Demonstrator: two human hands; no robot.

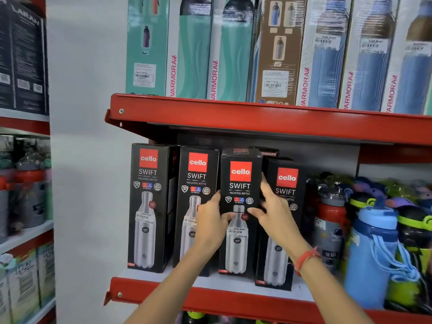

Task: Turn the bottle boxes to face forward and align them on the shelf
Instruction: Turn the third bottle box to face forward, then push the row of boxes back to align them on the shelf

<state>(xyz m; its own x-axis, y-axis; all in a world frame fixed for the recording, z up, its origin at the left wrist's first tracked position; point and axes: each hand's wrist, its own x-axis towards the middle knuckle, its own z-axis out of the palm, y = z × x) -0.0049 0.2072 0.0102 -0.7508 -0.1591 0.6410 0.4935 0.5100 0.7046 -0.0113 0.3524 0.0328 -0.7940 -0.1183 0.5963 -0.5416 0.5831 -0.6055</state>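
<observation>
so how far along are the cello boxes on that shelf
Done: the two leftmost boxes already face forward. In hand: the left hand and right hand grip the third box, front showing. Left: the fourth box sits nearer the shelf edge, so the row needs aligning.
</observation>
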